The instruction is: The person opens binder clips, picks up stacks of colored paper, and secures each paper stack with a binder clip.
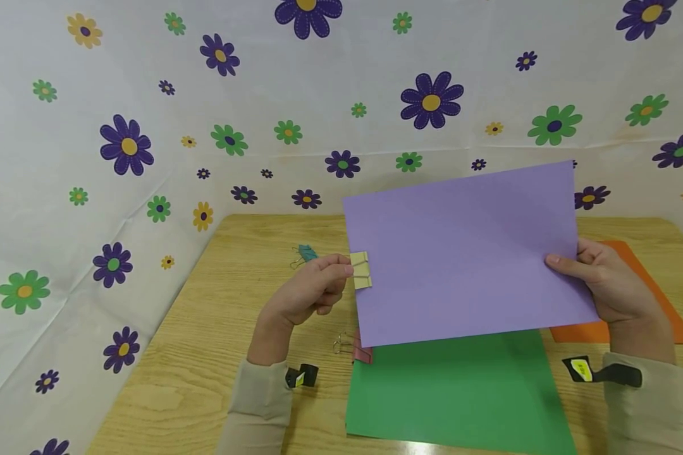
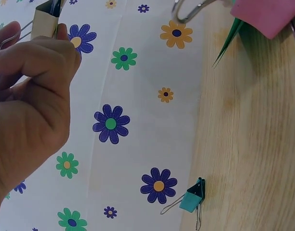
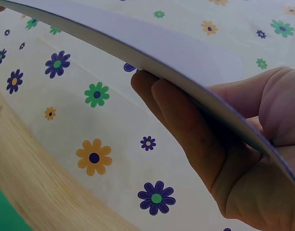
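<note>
A purple paper stack, held up tilted over the table, fills the middle of the head view. On its left edge sits a pale yellow binder clip. My left hand pinches that clip at its wire handles; one handle shows beside the fingers in the left wrist view. At the other end, my right hand grips the purple stack, thumb on the near face and fingers behind, as the right wrist view shows. Below lies green paper with a pink binder clip on its left edge.
A teal binder clip lies on the wooden table beyond my left hand. Orange paper rests at the right, partly behind my right hand. A white flowered cloth hangs behind the table and along its left side.
</note>
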`<state>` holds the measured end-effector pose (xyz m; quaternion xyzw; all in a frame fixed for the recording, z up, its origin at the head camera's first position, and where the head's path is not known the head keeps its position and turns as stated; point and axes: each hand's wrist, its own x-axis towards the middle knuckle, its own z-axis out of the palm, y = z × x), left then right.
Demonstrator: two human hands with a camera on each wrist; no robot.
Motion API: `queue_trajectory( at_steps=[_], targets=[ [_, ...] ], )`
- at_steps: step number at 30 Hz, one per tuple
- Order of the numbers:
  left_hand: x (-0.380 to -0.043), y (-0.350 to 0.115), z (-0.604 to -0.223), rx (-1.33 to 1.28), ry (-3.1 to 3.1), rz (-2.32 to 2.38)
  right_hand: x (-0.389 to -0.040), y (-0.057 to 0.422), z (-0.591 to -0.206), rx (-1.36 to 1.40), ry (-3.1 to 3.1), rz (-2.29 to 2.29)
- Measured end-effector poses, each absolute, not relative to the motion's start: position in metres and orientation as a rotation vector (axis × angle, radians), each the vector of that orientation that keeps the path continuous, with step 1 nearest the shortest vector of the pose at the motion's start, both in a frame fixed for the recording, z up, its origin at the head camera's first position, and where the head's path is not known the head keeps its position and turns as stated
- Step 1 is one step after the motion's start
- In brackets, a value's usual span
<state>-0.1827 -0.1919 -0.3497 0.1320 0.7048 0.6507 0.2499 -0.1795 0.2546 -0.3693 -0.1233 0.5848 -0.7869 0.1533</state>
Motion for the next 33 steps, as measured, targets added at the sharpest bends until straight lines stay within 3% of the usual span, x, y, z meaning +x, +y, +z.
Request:
queue_trajectory(
  at_steps=[33],
  targets=[
    [-0.1870, -0.1920, -0.3534, 0.278, 1.945, 1.794, -0.1821, 0.2525, -0.3732, -0.337, 1.750, -2.212]
  ],
)
